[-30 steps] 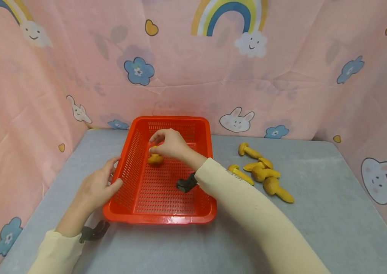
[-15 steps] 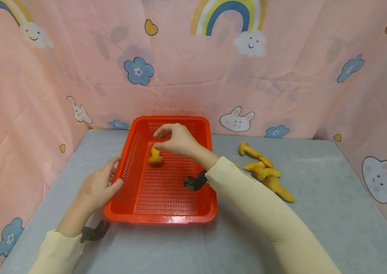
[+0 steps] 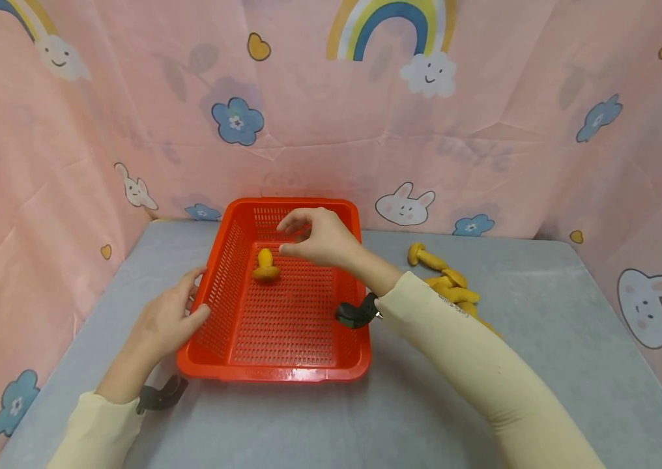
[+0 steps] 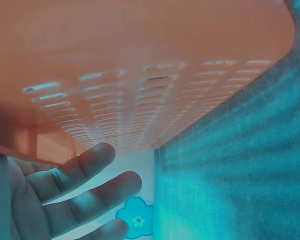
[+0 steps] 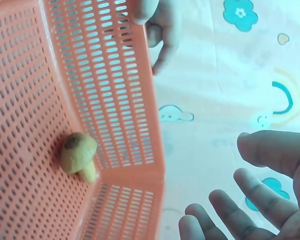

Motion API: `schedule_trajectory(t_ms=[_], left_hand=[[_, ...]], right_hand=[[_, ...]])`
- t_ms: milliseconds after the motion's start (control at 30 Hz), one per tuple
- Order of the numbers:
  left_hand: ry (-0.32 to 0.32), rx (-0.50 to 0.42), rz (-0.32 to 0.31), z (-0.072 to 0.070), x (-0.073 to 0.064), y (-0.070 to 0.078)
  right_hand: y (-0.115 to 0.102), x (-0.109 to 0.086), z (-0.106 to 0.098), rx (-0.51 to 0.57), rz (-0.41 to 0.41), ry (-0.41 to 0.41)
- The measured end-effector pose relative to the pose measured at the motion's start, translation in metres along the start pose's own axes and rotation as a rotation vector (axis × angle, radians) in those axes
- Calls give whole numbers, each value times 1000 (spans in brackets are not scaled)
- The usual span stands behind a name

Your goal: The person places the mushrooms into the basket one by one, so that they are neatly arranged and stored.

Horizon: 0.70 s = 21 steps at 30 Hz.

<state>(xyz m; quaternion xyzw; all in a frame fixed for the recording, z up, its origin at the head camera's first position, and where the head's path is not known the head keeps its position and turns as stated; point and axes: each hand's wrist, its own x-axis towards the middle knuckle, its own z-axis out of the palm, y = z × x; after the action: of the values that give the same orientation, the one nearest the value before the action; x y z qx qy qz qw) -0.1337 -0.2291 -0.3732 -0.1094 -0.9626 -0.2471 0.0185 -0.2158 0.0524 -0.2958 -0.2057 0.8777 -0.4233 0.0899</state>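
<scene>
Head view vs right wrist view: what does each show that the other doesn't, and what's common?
Head only: the loose mushrooms lying on the table, the left sleeve and the right sleeve.

Right wrist only: a dark patch on the cap of the mushroom in the basket.

Both: the basket with that one mushroom inside, the left hand at its rim, the right hand with nothing in it, and the printed curtain behind.
</scene>
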Motion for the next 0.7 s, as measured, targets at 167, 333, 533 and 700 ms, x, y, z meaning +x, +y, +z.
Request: schedule_trajectory(t_ms=[167, 333, 533, 700], left_hand=[[-2, 2, 0, 0, 0, 0], [0, 0, 2, 0, 0, 0], [8, -6, 6, 0, -1, 0], [4, -7, 6, 0, -1, 1]], right_hand=[[4, -6, -7, -31, -28, 24], [9, -13, -15, -46, -64, 36], [14, -23, -26, -55, -74, 42], [18, -33, -35, -50, -75, 46]])
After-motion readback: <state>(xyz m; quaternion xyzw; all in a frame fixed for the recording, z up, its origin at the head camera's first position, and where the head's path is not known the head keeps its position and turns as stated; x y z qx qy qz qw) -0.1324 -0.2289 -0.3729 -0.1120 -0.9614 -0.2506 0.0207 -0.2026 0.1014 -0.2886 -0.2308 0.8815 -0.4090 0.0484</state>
